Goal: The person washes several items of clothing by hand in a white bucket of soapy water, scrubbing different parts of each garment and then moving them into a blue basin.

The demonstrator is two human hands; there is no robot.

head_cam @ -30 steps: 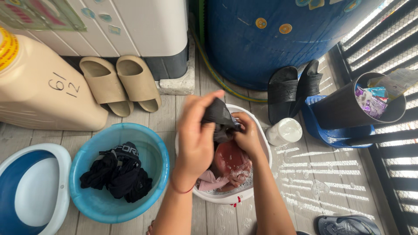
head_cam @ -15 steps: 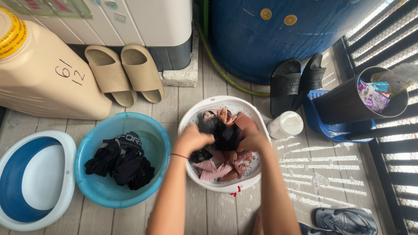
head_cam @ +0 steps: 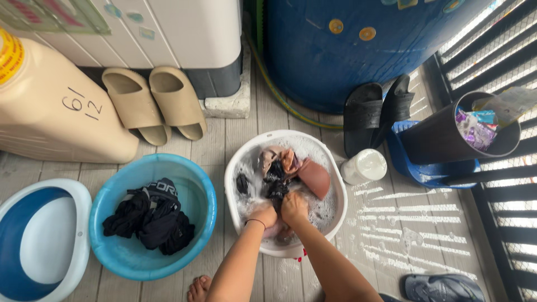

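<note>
Your left hand and right hand, side by side, each grip closed on the wet black cloth in the soapy white plastic basin, beside the blue basin.

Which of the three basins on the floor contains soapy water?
The white basin, where both hands work; the light blue basin holds only dark clothes, and the blue-and-white one holds none.

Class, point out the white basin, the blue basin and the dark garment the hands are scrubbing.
White basin [head_cam: 229,178], head view, left rim.
Blue basin [head_cam: 208,193], head view, right rim.
Dark garment [head_cam: 276,188], head view, wet fold above the hands.
</note>
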